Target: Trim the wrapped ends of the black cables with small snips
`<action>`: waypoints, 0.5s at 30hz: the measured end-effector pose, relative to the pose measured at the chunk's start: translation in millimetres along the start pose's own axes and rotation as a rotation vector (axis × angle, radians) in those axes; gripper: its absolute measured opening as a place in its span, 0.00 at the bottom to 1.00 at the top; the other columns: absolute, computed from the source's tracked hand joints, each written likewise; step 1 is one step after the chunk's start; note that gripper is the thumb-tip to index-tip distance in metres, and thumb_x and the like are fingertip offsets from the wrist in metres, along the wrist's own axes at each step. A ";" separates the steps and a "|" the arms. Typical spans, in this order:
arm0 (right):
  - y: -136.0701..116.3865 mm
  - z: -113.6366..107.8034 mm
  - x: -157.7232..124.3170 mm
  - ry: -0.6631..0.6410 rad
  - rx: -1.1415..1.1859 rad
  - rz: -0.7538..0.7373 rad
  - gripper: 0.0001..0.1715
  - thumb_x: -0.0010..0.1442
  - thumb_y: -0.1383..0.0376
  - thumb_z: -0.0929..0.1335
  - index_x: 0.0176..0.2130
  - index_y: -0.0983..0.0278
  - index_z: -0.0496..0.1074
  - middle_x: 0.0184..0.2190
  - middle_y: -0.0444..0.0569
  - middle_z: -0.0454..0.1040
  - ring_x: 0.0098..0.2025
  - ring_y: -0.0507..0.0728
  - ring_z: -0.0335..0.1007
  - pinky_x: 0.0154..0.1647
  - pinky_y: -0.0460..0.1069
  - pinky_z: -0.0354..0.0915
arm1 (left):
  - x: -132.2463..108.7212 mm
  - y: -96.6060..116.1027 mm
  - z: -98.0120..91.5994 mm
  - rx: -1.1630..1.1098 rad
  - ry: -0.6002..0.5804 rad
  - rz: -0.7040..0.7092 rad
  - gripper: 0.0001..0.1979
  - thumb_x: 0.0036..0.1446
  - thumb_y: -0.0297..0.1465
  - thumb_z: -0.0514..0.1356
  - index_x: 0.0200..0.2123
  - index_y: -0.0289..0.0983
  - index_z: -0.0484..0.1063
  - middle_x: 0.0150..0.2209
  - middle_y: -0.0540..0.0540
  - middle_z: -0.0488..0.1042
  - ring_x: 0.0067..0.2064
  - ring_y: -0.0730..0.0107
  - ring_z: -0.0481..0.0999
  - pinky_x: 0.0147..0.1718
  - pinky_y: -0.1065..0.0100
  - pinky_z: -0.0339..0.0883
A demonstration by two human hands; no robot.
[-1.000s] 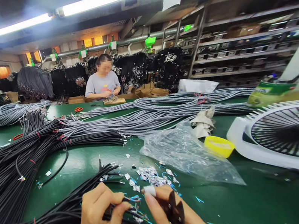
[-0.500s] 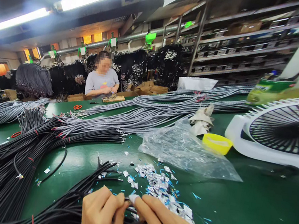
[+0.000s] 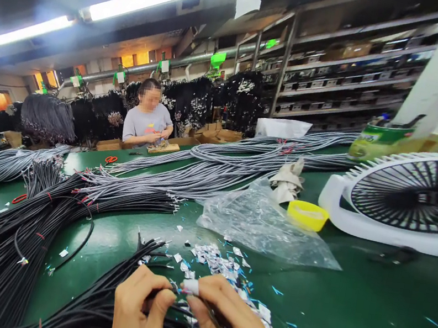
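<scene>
At the lower middle, my left hand [image 3: 142, 308] is closed in a pinch on a black cable, whose stripped end with thin coloured wires [image 3: 178, 288] pokes out toward the right. My right hand [image 3: 236, 324] is close by, with a white wrap [image 3: 190, 286] around its index fingertip, which meets the wires. A dark hand tool [image 3: 226, 327] sits in its curled palm, mostly hidden, so its kind does not show. Beneath and left of my hands lies a bundle of black cables [image 3: 95, 300]. Foil scraps [image 3: 215, 258] and blue wire bits [image 3: 277, 290] litter the green table just beyond.
Grey cables [image 3: 201, 172] and more black cables [image 3: 21, 243] cover the table's left and far side. A clear plastic bag [image 3: 262, 227], yellow dish [image 3: 308, 215] and white fan [image 3: 416, 191] stand ahead and right. A person [image 3: 148, 118] works across the table.
My fingertips have parted slightly, and the coloured wires now show between them. My right hand has shifted a little left. The whole view has swung slightly right.
</scene>
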State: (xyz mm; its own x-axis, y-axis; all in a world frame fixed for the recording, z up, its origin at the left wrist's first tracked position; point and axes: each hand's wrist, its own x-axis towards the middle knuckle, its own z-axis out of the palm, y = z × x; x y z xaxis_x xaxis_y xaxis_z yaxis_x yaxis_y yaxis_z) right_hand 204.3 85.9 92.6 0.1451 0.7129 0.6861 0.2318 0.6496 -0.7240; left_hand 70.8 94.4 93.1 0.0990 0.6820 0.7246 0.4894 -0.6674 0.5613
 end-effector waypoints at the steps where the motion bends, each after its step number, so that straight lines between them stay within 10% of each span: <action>1: 0.8 0.9 -1.1 0.002 0.012 -0.008 0.11 0.62 0.60 0.65 0.29 0.60 0.71 0.24 0.44 0.69 0.24 0.53 0.67 0.24 0.44 0.64 | -0.1 -0.8 -0.1 0.003 -0.019 -0.003 0.15 0.62 0.35 0.52 0.26 0.36 0.70 0.20 0.50 0.68 0.21 0.74 0.65 0.20 0.73 0.56; 8: 5.1 -2.3 -3.1 -0.059 0.049 -0.008 0.13 0.60 0.59 0.67 0.26 0.61 0.70 0.22 0.44 0.67 0.24 0.54 0.65 0.24 0.46 0.63 | -0.6 -7.4 -5.2 -0.062 -0.270 -0.016 0.25 0.65 0.38 0.46 0.19 0.36 0.68 0.16 0.49 0.67 0.20 0.74 0.66 0.21 0.72 0.55; 15: -2.3 4.4 -4.7 -0.171 0.784 0.708 0.24 0.46 0.49 0.74 0.23 0.64 0.65 0.17 0.35 0.51 0.16 0.44 0.38 0.16 0.40 0.40 | 5.0 -1.9 -9.1 -0.230 -0.297 -0.018 0.26 0.58 0.48 0.52 0.21 0.34 0.73 0.18 0.46 0.70 0.21 0.72 0.68 0.20 0.73 0.59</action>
State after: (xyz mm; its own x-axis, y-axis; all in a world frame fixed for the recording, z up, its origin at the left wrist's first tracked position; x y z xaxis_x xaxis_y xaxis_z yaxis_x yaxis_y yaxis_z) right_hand 198.8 82.2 90.8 -0.1462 0.9823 0.1170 -0.5439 0.0190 -0.8389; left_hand 62.5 96.4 99.3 0.3552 0.7291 0.5850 0.2897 -0.6809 0.6726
